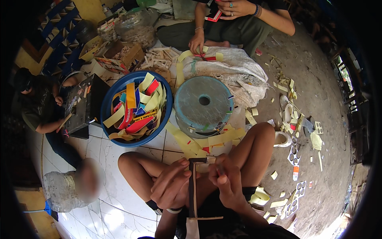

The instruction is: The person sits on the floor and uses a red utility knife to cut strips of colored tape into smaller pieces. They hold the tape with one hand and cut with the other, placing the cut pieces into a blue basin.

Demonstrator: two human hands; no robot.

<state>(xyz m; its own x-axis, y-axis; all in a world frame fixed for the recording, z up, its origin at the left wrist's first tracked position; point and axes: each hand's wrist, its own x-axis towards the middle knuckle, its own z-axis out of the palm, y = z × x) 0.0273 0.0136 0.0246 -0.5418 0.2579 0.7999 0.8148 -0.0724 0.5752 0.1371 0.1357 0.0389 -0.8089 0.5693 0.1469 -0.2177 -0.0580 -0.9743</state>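
We're looking down between two bent knees, and at the 6 o'clock of our view the left hand (171, 185) is curled on a dark L-shaped strip (193, 189), fingers bent against it, the long limb standing between the two hands and a thin pale stick (207, 218) crossing its lower end. Over to the right hand (227, 181): it's clenched, thumb and fingers pinching a small dark object (220, 170), too blurred for us to name. From the hands, we have a grey round drum (189, 97) with a central hole straight up at 12 o'clock, yellow strips (181, 139) scattered at its foot, and a blue tub (170, 107) heaped with coloured offcuts (135, 119) at 10 to 11. Out at 1 o'clock we spot a pale woven sack (246, 71), a seated co-worker (223, 34) behind its near-12 end, one hand down by the strips there; pale shoes (282, 139) sit at 2.
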